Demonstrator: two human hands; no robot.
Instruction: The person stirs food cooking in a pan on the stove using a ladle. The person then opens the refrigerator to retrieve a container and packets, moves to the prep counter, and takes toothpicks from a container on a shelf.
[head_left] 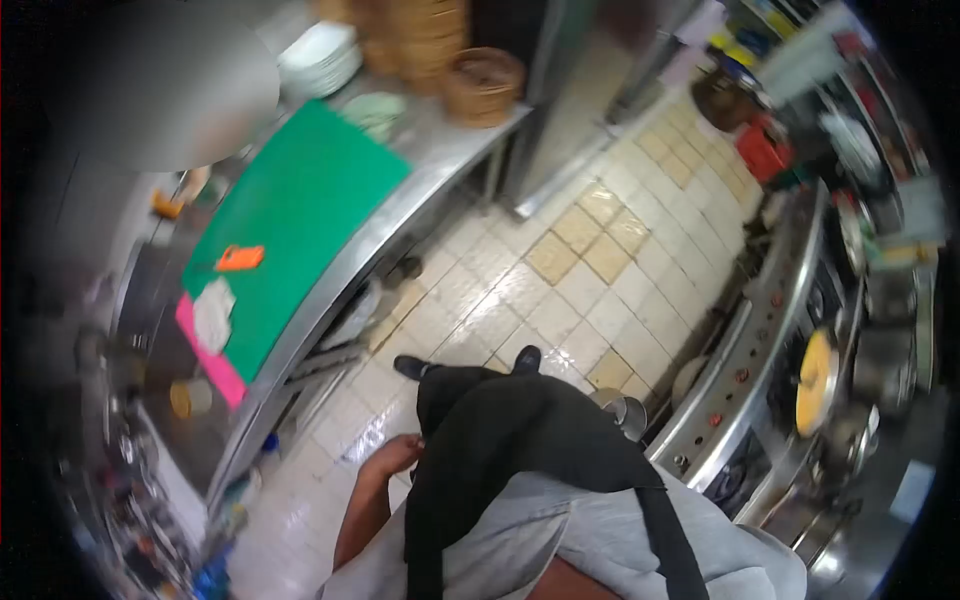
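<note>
left hand (398,455) beside apron (500,430), grip: can't tell | right hand unseen, grip unknown | cloth (213,316), orange item (240,258) on green board (300,190), likely for easy reach

Single head-worn view from above, facing forward and steeply down past the wearer's body (520,460).

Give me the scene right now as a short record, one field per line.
Left hand: beside the black apron; grip unclear
Right hand: out of view
Left side: metal counter with green board
On green board: orange-handled tool, white cloth at its near end
Under cloth end: pink board
Counter's far end: white plates, round wooden steamers
Right side: stove with knobs
Floor: pale tiles, shiny patches
</note>
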